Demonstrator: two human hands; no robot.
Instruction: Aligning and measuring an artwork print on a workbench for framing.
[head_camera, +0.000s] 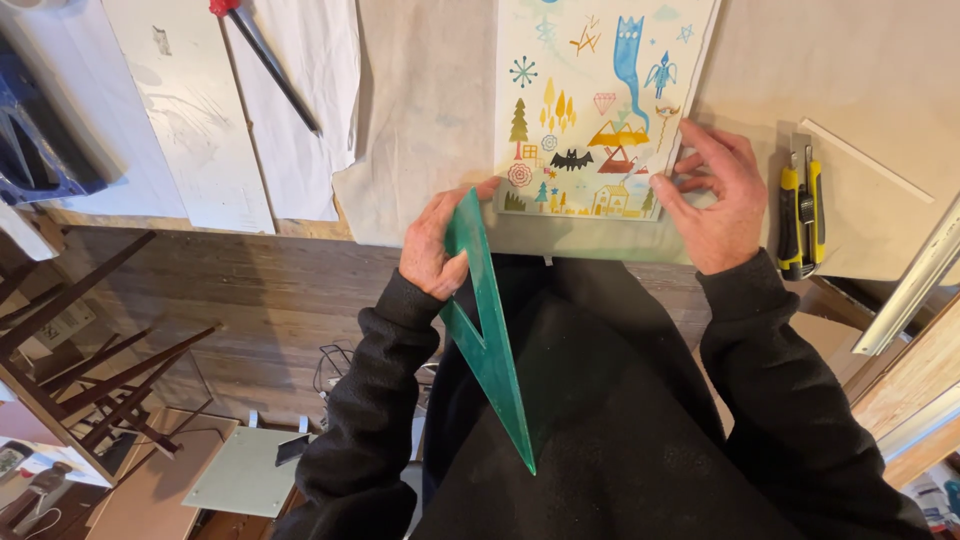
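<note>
Two hands: left (432, 250) gripping a translucent green set square (487, 330), right (718, 205) open-fingered on the colourful illustrated sheet (590, 100).

set square (487, 330): green translucent plastic, glossy | print (590, 100): matt paper | knife (801, 210): yellow-black plastic, metal | floor (250, 300): rough wood | sleeves (370, 400): black fleece cloth

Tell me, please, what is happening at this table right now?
A person in dark sleeves stands at a paper-covered worktable. The left hand grips a green translucent plastic set square, whose long point hangs down over the table edge toward the body. The right hand presses on the lower right corner of a sheet printed with small colourful drawings. A yellow and black utility knife lies untouched to the right.
</note>
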